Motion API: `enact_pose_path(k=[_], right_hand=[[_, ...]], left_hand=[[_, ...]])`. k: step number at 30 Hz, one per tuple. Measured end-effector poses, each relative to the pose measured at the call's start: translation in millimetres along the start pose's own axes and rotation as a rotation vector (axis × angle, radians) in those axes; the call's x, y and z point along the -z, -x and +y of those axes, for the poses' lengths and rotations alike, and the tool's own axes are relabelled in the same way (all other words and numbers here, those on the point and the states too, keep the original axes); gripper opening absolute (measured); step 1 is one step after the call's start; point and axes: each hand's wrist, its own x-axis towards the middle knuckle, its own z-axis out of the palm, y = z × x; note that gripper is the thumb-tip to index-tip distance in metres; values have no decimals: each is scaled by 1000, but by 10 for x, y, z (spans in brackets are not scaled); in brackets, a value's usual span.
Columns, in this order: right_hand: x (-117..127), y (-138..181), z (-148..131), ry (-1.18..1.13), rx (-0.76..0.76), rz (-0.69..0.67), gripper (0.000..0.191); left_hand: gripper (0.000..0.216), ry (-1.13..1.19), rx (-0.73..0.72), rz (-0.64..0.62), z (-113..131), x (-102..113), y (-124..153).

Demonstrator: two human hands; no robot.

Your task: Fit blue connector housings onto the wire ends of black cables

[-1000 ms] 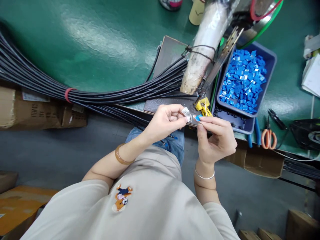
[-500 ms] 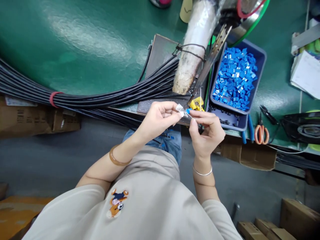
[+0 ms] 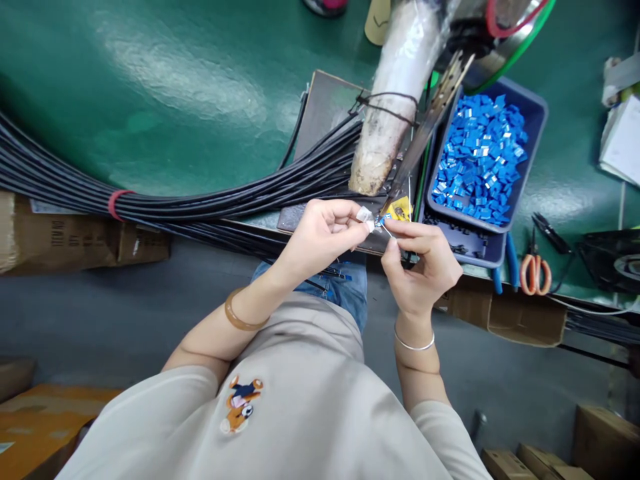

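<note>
My left hand is closed around the end of a black cable, its taped fingertip pinching at the tip. My right hand meets it from the right, thumb and forefinger pinching a small blue connector piece with a thin wire against the cable end. Both hands hover just in front of the green bench edge, over my lap. A thick bundle of black cables with a red band runs in from the left toward my hands.
A blue tray full of small blue pieces sits at the right on the green bench. A wrapped machine arm and a yellow part stand behind my hands. Orange scissors lie further right. Cardboard boxes sit below.
My right hand has brought the blue piece left until it meets the cable end in my left fingers; a second ago the two were a little apart. The view shifted slightly.
</note>
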Motion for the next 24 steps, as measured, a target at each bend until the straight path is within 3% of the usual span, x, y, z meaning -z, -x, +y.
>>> enact_pose_path(k=[24], right_hand=[[-4, -66, -25, 41, 14, -2, 19]], left_hand=[[7, 9, 34, 10, -4, 10, -2]])
